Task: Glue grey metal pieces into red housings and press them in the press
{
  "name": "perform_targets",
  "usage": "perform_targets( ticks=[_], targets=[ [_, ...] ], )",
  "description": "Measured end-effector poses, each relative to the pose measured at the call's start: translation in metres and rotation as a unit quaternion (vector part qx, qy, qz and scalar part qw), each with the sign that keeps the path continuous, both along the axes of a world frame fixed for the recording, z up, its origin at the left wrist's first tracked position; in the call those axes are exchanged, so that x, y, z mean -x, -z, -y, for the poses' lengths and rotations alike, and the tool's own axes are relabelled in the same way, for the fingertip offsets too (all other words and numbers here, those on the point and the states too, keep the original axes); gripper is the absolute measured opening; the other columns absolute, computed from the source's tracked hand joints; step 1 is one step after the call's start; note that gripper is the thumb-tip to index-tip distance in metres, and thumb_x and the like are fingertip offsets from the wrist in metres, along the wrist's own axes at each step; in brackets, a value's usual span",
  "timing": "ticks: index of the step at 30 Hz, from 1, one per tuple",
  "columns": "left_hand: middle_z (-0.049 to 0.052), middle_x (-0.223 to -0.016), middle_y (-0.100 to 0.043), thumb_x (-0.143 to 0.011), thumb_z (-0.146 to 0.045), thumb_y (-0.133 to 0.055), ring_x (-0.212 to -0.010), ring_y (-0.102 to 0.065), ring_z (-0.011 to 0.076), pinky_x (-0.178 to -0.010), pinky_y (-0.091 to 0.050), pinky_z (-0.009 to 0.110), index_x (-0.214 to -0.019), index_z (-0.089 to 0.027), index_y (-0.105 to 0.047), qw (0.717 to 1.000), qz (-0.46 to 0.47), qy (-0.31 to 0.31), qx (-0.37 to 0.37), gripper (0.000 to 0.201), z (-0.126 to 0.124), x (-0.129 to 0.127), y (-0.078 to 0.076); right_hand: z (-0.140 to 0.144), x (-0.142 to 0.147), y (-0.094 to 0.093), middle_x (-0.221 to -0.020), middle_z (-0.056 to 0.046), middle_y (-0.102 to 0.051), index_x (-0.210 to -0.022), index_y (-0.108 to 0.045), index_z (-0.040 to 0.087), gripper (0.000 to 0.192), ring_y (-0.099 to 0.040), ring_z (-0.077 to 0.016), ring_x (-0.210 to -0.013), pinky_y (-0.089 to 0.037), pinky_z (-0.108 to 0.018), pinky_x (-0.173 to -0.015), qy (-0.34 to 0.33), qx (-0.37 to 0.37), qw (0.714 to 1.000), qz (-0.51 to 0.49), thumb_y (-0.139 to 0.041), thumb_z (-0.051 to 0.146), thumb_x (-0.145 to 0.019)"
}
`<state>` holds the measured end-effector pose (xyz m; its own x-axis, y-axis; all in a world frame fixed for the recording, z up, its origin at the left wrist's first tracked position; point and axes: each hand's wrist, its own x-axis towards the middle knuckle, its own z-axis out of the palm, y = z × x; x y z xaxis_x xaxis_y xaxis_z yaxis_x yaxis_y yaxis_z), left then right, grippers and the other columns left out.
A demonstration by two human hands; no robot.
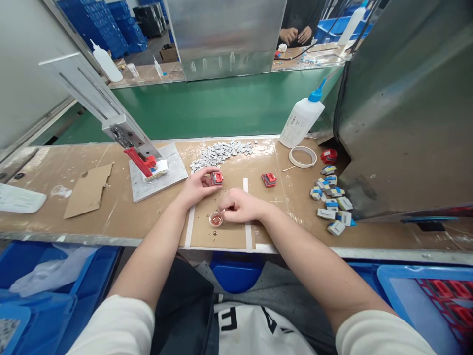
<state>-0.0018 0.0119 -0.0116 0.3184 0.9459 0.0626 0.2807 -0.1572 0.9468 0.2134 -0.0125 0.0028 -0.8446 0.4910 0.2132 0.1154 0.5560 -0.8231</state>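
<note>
My left hand (198,187) grips a small red and grey plastic block (217,178) between thumb and fingers, just above the table. My right hand (240,205) is closed in a pinch, its fingertips at the rim of a small round cup (216,219) with reddish-brown liquid in it. Whatever those fingers hold, if anything, is too small to make out. A similar red and grey block (269,180) lies on the table to the right of both hands. Behind my left hand spreads a pile of small grey flat pieces (220,154).
A metal press stand with a red toggle handle (138,161) stands at left. Toward the right are a white bottle (302,121), a tape roll (302,157) and several small white-and-blue blocks (331,202). A metal cabinet (410,108) bounds the right side. Across the green belt (207,106), another person's hands (295,35) show.
</note>
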Motion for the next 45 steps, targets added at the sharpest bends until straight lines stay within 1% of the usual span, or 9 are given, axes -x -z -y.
perform_targets(
  ticks=[4, 6, 10, 13, 23, 30, 37, 42, 45],
  targets=[
    [0.005, -0.093, -0.075, -0.075, -0.035, -0.089, -0.070, -0.065, 0.0151, -0.065, -0.052, 0.027, -0.127, -0.020, -0.067, 1.000, -0.010, -0.012, -0.008, 0.058, 0.000, 0.000, -0.001, -0.008, -0.004, 0.003, -0.058, 0.006, -0.020, -0.057, -0.025, 0.023, 0.032, -0.022, -0.0092, -0.055, -0.020, -0.028, -0.056, 0.043, 0.022, 0.997, -0.058, -0.049, 0.026, -0.079],
    [0.003, -0.089, -0.073, -0.074, -0.036, -0.089, -0.068, -0.064, 0.0151, -0.063, -0.051, 0.027, -0.125, -0.020, -0.068, 1.000, -0.023, -0.015, -0.007, 0.058, 0.001, 0.001, -0.001, -0.014, -0.008, 0.004, -0.058, 0.005, -0.021, -0.058, -0.026, 0.024, 0.034, -0.022, -0.0089, -0.054, -0.020, -0.028, -0.056, 0.124, 0.029, 0.986, -0.109, -0.047, 0.030, -0.082],
    [-0.001, -0.076, -0.065, -0.073, -0.038, -0.089, -0.062, -0.058, 0.0139, -0.058, -0.047, 0.025, -0.123, -0.021, -0.069, 0.998, -0.059, -0.010, -0.013, 0.056, 0.001, 0.000, -0.002, -0.022, -0.011, 0.004, -0.060, 0.005, -0.024, -0.058, -0.027, 0.023, 0.037, -0.026, -0.0099, -0.057, -0.022, -0.028, -0.058, 0.310, 0.033, 0.934, -0.178, -0.048, 0.036, -0.086],
    [-0.002, -0.075, -0.062, -0.074, -0.037, -0.088, -0.062, -0.055, 0.0129, -0.057, -0.045, 0.025, -0.121, -0.021, -0.070, 0.997, -0.076, 0.000, -0.032, 0.053, 0.001, -0.001, -0.003, -0.024, -0.008, 0.005, -0.061, 0.005, -0.023, -0.060, -0.025, 0.023, 0.038, -0.026, -0.0102, -0.059, -0.022, -0.028, -0.059, 0.362, 0.027, 0.915, -0.176, -0.049, 0.038, -0.086],
    [-0.003, -0.072, -0.060, -0.074, -0.038, -0.087, -0.062, -0.054, 0.0132, -0.057, -0.043, 0.025, -0.120, -0.021, -0.070, 0.995, -0.095, 0.007, -0.038, 0.052, 0.002, -0.003, -0.005, -0.032, -0.003, 0.016, -0.061, 0.005, -0.024, -0.063, -0.025, 0.023, 0.037, -0.028, -0.0104, -0.060, -0.020, -0.028, -0.060, 0.352, -0.001, 0.930, -0.110, -0.048, 0.038, -0.089],
    [-0.001, -0.084, -0.066, -0.075, -0.036, -0.086, -0.064, -0.056, 0.0125, -0.060, -0.046, 0.025, -0.121, -0.022, -0.070, 0.993, -0.101, 0.012, -0.061, 0.051, 0.000, -0.001, 0.001, -0.030, -0.005, 0.014, -0.058, 0.005, -0.024, -0.061, -0.026, 0.023, 0.035, -0.028, -0.0106, -0.059, -0.019, -0.030, -0.060, 0.366, -0.054, 0.926, -0.069, -0.050, 0.030, -0.086],
    [0.001, -0.090, -0.067, -0.075, -0.035, -0.086, -0.064, -0.056, 0.0115, -0.060, -0.047, 0.025, -0.119, -0.021, -0.069, 0.991, -0.109, 0.001, -0.076, 0.049, 0.001, -0.003, -0.002, -0.029, -0.002, 0.016, -0.059, 0.005, -0.026, -0.060, -0.027, 0.023, 0.032, -0.031, -0.0104, -0.058, -0.020, -0.029, -0.060, 0.330, -0.015, 0.941, -0.081, -0.047, 0.033, -0.083],
    [0.001, -0.089, -0.068, -0.075, -0.036, -0.086, -0.063, -0.054, 0.0108, -0.059, -0.046, 0.024, -0.119, -0.021, -0.070, 0.991, -0.109, 0.003, -0.075, 0.050, 0.003, -0.004, -0.005, -0.030, -0.005, 0.012, -0.060, 0.005, -0.023, -0.060, -0.025, 0.023, 0.034, -0.028, -0.0102, -0.059, -0.019, -0.029, -0.059, 0.356, 0.015, 0.927, -0.119, -0.047, 0.034, -0.083],
    [-0.001, -0.082, -0.066, -0.074, -0.035, -0.086, -0.062, -0.054, 0.0109, -0.057, -0.045, 0.023, -0.120, -0.020, -0.069, 0.994, -0.095, 0.000, -0.055, 0.051, 0.001, -0.004, -0.005, -0.023, -0.009, 0.005, -0.061, 0.004, -0.022, -0.060, -0.024, 0.024, 0.035, -0.025, -0.0098, -0.058, -0.020, -0.028, -0.059, 0.276, 0.018, 0.948, -0.155, -0.047, 0.032, -0.085]
  ],
)
